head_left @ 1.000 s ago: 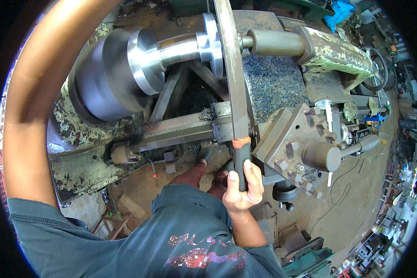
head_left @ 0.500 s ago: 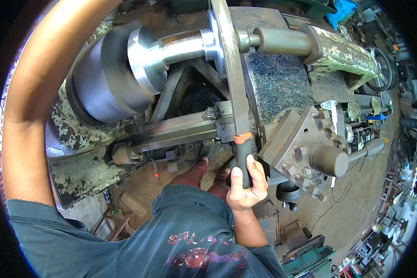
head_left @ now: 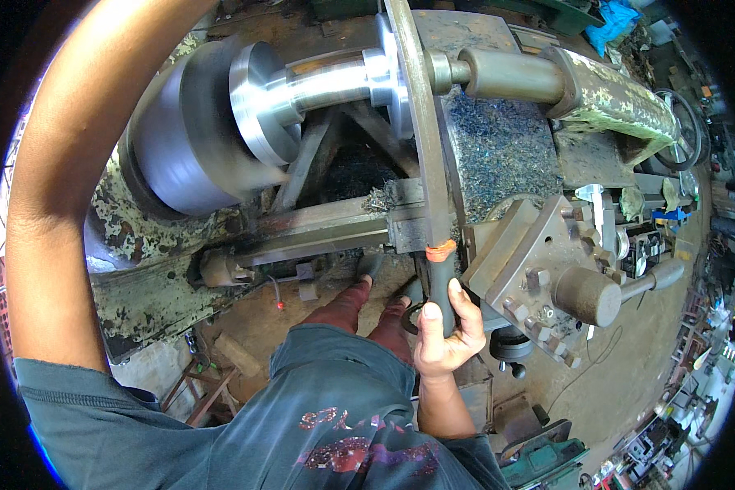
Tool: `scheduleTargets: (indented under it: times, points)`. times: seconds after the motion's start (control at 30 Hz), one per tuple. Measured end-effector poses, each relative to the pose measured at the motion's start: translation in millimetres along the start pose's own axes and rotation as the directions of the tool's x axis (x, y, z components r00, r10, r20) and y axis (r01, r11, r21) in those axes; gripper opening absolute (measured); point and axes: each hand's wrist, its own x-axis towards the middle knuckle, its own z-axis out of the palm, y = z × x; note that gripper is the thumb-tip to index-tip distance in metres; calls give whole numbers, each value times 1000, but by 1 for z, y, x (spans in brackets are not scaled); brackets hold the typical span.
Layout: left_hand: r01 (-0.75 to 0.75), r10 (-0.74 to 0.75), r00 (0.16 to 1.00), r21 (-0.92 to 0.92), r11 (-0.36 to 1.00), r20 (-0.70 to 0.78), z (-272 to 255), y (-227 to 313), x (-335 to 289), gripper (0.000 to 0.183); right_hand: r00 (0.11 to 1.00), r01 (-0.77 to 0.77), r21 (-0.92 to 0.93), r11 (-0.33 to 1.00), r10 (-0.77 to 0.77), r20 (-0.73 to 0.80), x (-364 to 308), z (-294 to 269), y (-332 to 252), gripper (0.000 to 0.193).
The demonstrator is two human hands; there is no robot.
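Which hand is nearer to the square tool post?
Right. The right hand grips the black handle just left of the tool post. The left hand is out of view; the left forearm exits the top edge, farther away.

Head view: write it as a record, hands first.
Right hand: grips the file by its black handle
Left hand: out of frame; only the arm shows
Workpiece: shiny, flanged, between chuck and tailstock
File: crosses in front of the right flange; contact unclear
Chuck: motion-blurred
Nearby: tool post and caliper, right of the file

The top edge cuts off file point(head_left: 423, 114) and left grip.
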Motion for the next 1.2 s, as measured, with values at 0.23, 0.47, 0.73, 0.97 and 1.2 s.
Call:
scheduleTargets:
  times: [0.23, 0.47, 0.73, 0.97, 1.2]
  points:
    - [-25, 26, 1000, -45, 999, 17, -6, 1, -5, 16, 987, -160, 79, 984, 161, 3, -10, -4, 7, 43]
    - [38, -39, 997, 13, 999, 72, -10, 0, 5, 15, 963, -265, 184, 947, 268, 6, -11, -4, 7, 43]
    - [91, -92, 989, 15, 996, 118, -11, -4, 22, 17, 952, -303, 476, 826, 288, 107, 3, 7, -8, 44]
    - [136, -155, 981, 158, 978, 117, -7, 14, 30, 19, 925, -353, 663, 660, 351, 144, 8, 7, -15, 44]
    - [-55, 56, 992, -5, 998, 110, -14, 6, 6, 13, 1000, 24, 55, 998, -24, -6, -6, 6, -7, 41]
